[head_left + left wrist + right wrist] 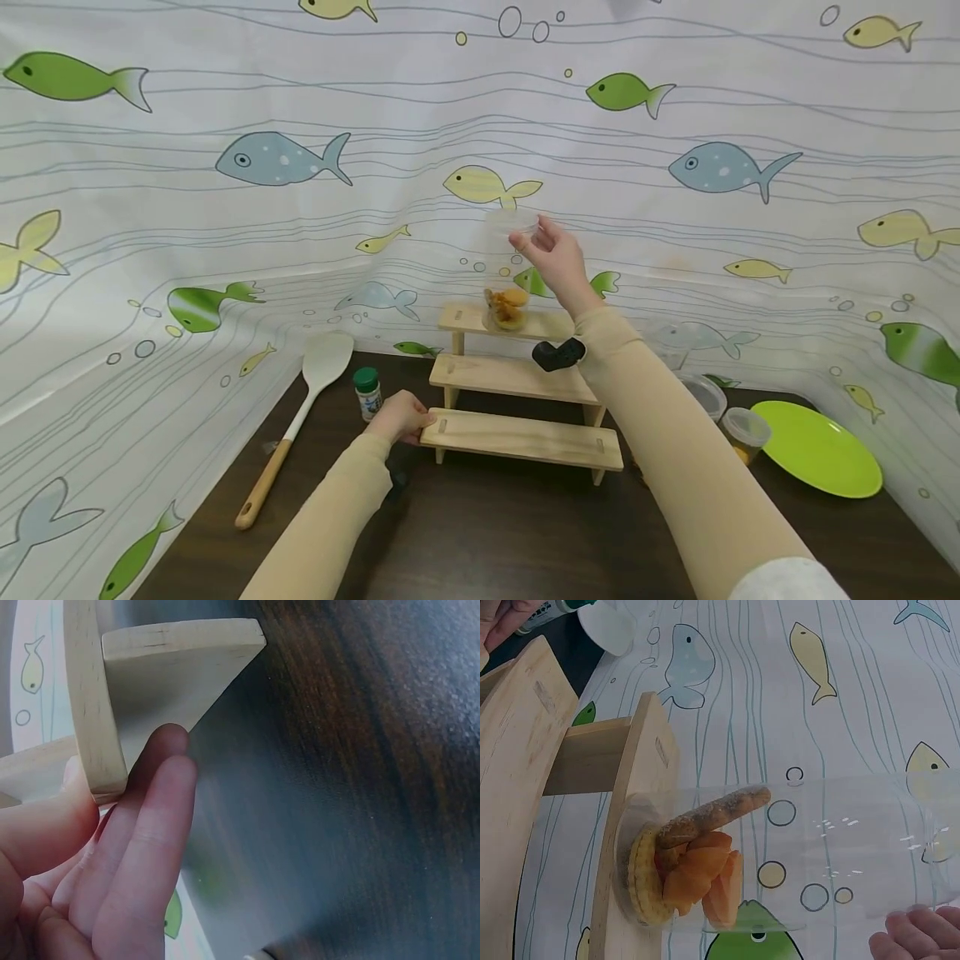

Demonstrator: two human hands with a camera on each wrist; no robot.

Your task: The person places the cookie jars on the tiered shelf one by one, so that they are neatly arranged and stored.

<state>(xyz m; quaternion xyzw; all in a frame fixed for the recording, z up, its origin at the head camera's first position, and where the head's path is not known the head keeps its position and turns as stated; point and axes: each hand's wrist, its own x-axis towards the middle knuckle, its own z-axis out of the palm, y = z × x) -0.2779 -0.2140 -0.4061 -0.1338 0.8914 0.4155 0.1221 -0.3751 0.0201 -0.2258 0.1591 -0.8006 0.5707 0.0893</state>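
A three-step wooden stand [510, 375] sits on the dark table. My left hand [399, 417] pinches the left end of its lowest step [97, 712], the thumb on top and fingers underneath. On the top step is a tall clear plastic container [855, 855], upright. Orange-brown pieces [697, 870], one stick-shaped and one a round yellow disc, lie at its bottom. My right hand [555, 254] holds this container near its upper rim. In the right wrist view, only the curled fingers [919, 934] of that hand show beside the clear wall.
Left of the stand are a green-capped shaker bottle [367, 393] and a white spatula [327, 358] with a wooden handle. At right, behind my forearm, stand clear containers [747, 427] and a lime-green plate [817, 450]. A fish-print sheet [420, 100] hangs around the table.
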